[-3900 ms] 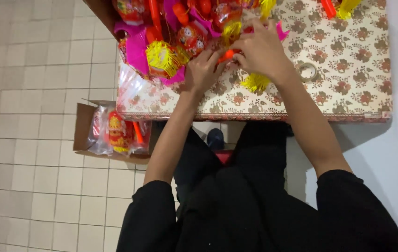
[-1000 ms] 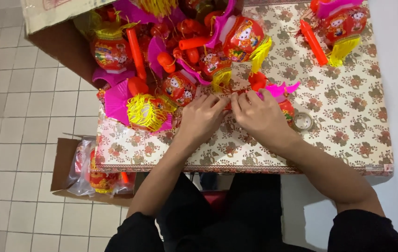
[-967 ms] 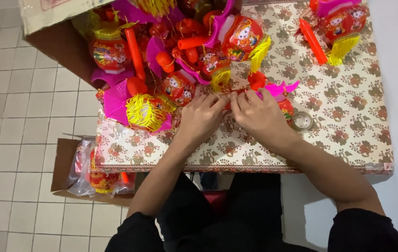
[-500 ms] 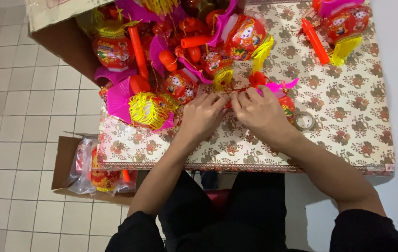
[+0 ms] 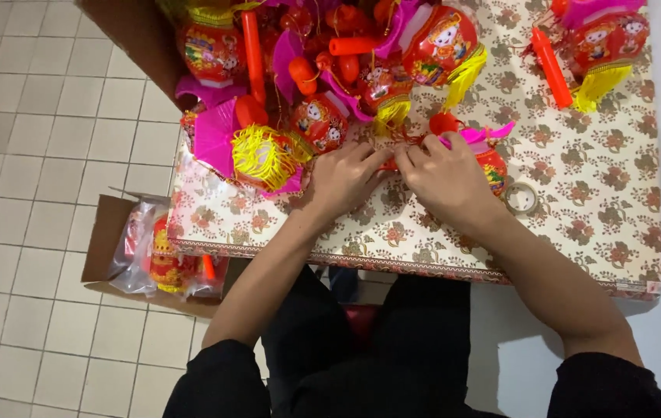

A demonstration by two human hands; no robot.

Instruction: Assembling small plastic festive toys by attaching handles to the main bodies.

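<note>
Far of my hands a dense pile of red lanterns [image 5: 322, 70] blocks the counter [image 5: 578, 224] from left to middle. To the right, only a tape roll [image 5: 521, 198] interrupts open cloth, with one lantern [image 5: 605, 42] at the far corner.

A roll of clear tape [image 5: 521, 197] lies on the floral table [image 5: 594, 224] at three o'clock. At eight o'clock, a cardboard box [image 5: 106, 240] of bagged lanterns [image 5: 161, 259] sits on the tiled floor [image 5: 28, 155].

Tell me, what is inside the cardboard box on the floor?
The cardboard box holds clear plastic bags with red and yellow lanterns and an orange stick inside. The table edge covers the box's right part, so anything there is hidden.
</note>
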